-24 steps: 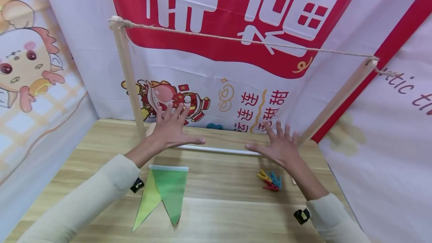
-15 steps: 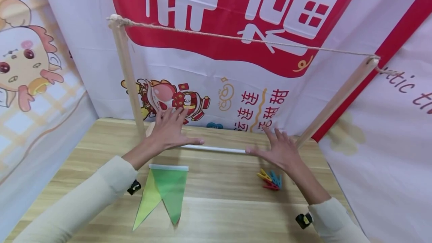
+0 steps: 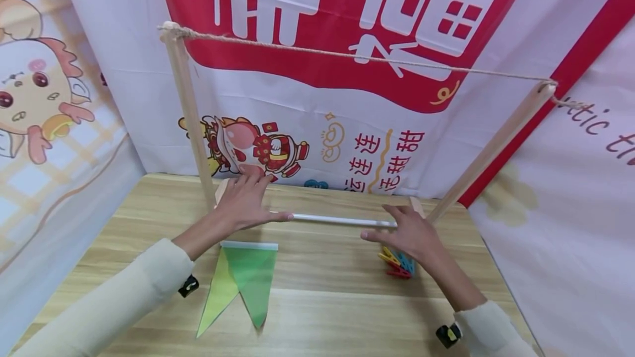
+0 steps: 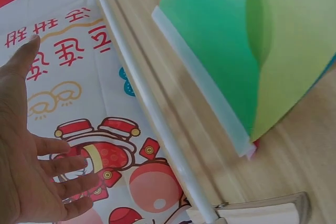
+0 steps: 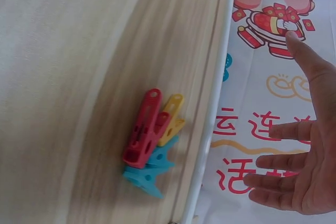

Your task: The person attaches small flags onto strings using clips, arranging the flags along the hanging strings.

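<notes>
My left hand hovers near the left post, fingers and thumb spread, holding nothing. In the left wrist view its fingers stand apart from the white rod. The right hand is over the right end of that rod, thumb out and fingers loosely extended, with nothing in it. Just below it lies a small pile of plastic clothespins, red, yellow and blue, partly hidden by the hand. Two overlapping triangular pennants, a green pennant and a yellow-green pennant, lie flat on the table below my left hand, with a white strip along the top.
A wooden frame stands on the table, with a left post and a right post. Twine stretches between their tops, and a loose end hangs at the right. Printed cloth encloses the back and sides.
Both hands have come down slightly toward me, the left also a little leftward. The right hand's fingers look less spread and now partly cover the clothespins. Pennants and frame stay put.
</notes>
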`<state>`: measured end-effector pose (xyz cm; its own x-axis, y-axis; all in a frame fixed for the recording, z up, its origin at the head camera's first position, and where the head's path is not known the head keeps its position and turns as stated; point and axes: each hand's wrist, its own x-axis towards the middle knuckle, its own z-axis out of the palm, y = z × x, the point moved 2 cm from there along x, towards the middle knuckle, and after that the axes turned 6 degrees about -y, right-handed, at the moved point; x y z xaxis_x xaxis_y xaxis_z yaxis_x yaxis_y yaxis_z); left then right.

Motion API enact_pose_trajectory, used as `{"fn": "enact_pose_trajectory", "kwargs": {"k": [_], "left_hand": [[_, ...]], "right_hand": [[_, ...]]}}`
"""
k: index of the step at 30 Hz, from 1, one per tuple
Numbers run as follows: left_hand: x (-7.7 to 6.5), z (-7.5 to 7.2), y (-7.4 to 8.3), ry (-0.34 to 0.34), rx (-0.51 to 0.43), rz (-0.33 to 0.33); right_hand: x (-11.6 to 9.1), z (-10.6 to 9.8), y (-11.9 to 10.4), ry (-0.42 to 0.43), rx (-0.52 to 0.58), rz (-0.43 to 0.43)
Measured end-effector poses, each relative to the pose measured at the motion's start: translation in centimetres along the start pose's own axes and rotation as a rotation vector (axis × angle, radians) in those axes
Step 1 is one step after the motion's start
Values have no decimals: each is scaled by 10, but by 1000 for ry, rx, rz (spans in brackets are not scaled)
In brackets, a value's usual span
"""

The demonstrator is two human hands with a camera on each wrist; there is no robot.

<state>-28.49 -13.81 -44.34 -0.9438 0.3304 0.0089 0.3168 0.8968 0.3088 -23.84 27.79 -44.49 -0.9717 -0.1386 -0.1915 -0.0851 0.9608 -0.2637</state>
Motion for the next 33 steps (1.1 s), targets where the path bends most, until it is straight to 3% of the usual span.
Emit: {"fn": "enact_pose_trajectory", "kwargs": {"k": [7, 18, 26, 33], "left_hand": [[-8, 9, -7, -22, 18, 13], [-28, 27, -18, -58, 0, 40], [-37, 39, -27, -89, 28, 64], [-48, 44, -33, -139, 25, 101]], "right_hand": [[-3, 8, 1, 11, -2, -8], [-9, 27, 7, -2, 98, -16], [-12, 40, 14, 44, 77, -36], [-10, 47, 20, 6, 52, -20]]}}
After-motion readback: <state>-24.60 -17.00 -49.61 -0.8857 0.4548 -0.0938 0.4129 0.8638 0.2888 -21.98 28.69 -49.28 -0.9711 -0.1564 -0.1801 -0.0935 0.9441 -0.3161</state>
